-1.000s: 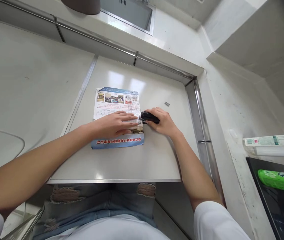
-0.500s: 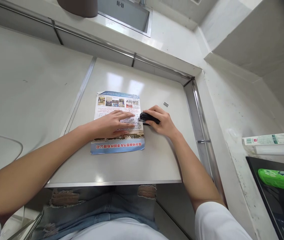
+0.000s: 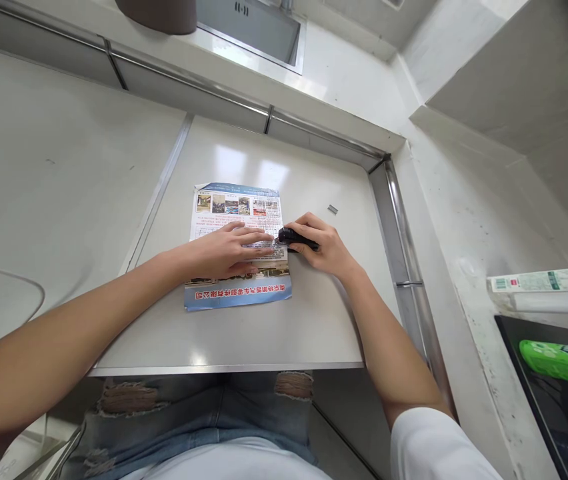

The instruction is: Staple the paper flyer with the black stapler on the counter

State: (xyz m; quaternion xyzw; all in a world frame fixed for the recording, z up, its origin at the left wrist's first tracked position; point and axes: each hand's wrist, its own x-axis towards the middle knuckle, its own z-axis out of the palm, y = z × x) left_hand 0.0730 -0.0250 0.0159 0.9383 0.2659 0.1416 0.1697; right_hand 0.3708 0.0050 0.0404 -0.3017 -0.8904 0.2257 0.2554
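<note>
A printed flyer [image 3: 238,295] with blue bands and small photos lies on the white table, its large red lettering upside down to me. My left hand [image 3: 231,250] rests flat on it with the fingers stretched toward the right edge. In my right hand [image 3: 327,247] is a black stapler [image 3: 297,237], gripped between thumb and fingers. Its front end sits over the flyer's right edge, close to my left fingertips. A small strip of staples [image 3: 333,209] lies on the table beyond my right hand.
A metal rail [image 3: 407,227] borders the table at the back and right. Behind it are a sink [image 3: 259,33] and a brown container [image 3: 159,13]. On the right ledge lie a green bottle [image 3: 559,360] and a long box [image 3: 549,279]. A white cable [image 3: 29,280] curves at left.
My left fingers have closed up a little and slid slightly right, nearer the stapler. The flyer's lower part has shifted slightly right. The stapler stays at its edge in my right hand.
</note>
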